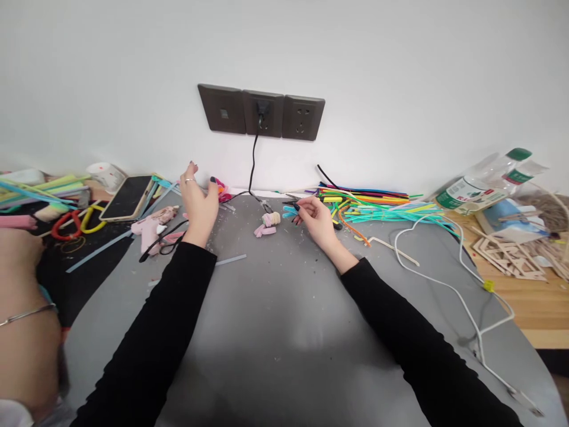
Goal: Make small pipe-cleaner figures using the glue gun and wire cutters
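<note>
My left hand (198, 203) is raised just above the grey mat (275, 332) with fingers spread and nothing in it. It hovers between a pink glue gun (151, 228) and a small pink thing (222, 191) by the wall. My right hand (315, 219) rests on the mat with fingers curled round a small black-handled tool (291, 204), perhaps scissors. Its tip is by a blue fuzzy piece (288, 212). A little rolled pink, yellow and white piece (267, 224) lies between my hands.
A heap of coloured pipe cleaners (377, 204) lies right of my right hand. A phone (127, 197), a black cable (253, 166) to the wall socket, a white cable (448, 287), a plastic bottle (480, 184) and wooden parts (511, 255) surround the mat. Another person's arm (24, 332) is at far left.
</note>
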{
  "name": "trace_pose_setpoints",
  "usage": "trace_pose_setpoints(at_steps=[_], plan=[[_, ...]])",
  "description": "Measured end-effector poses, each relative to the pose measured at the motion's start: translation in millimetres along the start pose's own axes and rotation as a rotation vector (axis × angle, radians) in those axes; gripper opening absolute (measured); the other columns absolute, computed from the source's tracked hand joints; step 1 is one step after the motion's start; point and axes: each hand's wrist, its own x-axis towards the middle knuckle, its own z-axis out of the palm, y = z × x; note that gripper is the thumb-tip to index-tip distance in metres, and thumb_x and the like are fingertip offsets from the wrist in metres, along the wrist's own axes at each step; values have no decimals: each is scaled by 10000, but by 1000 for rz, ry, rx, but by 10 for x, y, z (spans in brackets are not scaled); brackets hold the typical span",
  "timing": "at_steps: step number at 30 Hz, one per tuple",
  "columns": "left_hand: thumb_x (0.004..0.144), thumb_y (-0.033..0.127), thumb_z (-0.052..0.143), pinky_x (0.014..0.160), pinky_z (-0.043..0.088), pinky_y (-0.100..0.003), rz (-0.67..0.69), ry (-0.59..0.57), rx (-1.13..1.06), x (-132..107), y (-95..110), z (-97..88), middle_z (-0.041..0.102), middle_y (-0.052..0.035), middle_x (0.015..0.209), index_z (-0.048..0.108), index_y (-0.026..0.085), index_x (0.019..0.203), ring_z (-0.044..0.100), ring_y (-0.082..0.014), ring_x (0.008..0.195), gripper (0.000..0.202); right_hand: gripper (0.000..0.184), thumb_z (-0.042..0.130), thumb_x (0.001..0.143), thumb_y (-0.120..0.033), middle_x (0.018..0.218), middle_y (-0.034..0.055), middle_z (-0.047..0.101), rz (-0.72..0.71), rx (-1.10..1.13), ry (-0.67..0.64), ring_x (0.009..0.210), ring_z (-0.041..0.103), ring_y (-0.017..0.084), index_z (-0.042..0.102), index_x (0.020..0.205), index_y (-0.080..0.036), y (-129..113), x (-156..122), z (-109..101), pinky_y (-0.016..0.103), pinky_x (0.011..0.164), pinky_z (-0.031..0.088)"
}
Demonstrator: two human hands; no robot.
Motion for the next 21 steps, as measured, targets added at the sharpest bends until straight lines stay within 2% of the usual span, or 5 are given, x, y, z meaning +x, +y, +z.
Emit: trace_pose_setpoints(at_steps=[3,6,9,12,21], plan=[[890,135,541,1127,485,-453,81,49,-31,-211,258,28,651,-154,1332,604,182,1300,608,-280,1283,417,318,787,788,-463,753,-12,680,2,35,-10,621,669,150,609,930,-240,-29,-2,4,290,581,573],[899,148,528,975,563,-393,190,-192,-134,-406,549,87,733,-91,1119,669,203,1179,697,-239,1065,318,297,800,787,-447,785,3,704,-3,49,-65,690,700,169,630,916,-240,-79,-20,16,321,669,609],[933,227,535,868,584,-355,223,-426,-192,-561,712,155,753,-87,1124,703,209,1150,704,-231,1010,274,248,792,804,-410,929,41,738,-34,49,-135,847,732,191,674,927,-231,-134,-54,35,368,841,633],[939,295,567,808,591,-339,183,-574,-260,-673,752,214,762,-90,1129,726,211,1104,710,-227,970,245,241,797,811,-398,1055,66,736,-80,52,-173,996,726,205,702,952,-226,-165,-81,51,395,978,609],[862,337,709,742,637,-325,38,-559,-459,-794,800,267,760,-71,954,788,230,950,729,-200,824,160,370,806,825,-551,830,21,736,-10,127,-208,727,735,185,662,959,-238,-142,-59,50,374,751,653]])
